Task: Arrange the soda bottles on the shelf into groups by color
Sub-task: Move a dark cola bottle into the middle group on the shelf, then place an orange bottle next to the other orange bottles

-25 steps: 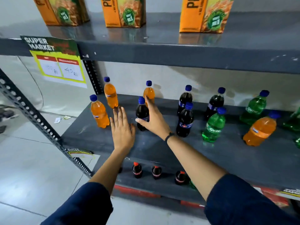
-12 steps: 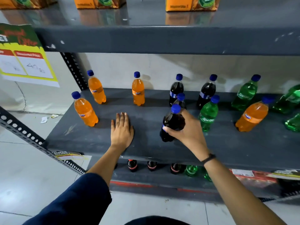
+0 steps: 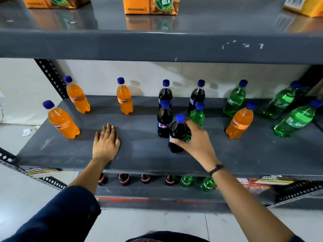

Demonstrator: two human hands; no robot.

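My right hand [image 3: 196, 140] grips a dark cola bottle [image 3: 177, 131] standing on the grey shelf [image 3: 143, 154], just in front of another dark cola bottle [image 3: 164, 119]. Two more dark bottles [image 3: 165, 92] stand at the back. A small green bottle [image 3: 197, 116] sits right behind my right hand. Three orange bottles [image 3: 62, 120] stand on the left, a fourth orange bottle [image 3: 240, 121] on the right among green Sprite bottles [image 3: 235, 99]. My left hand [image 3: 106, 142] lies flat on the shelf, fingers together, holding nothing.
An upper shelf [image 3: 157, 46] overhangs the bottles and carries orange cartons [image 3: 151, 6]. A lower shelf holds dark bottles with red caps [image 3: 123, 179] and green bottles [image 3: 186, 180]. A perforated metal upright [image 3: 50, 75] stands at the left.
My right hand took the dark bottle from beside the orange ones and carried it right, setting it down by the other dark bottles. The view shifted right. My left hand stayed flat.
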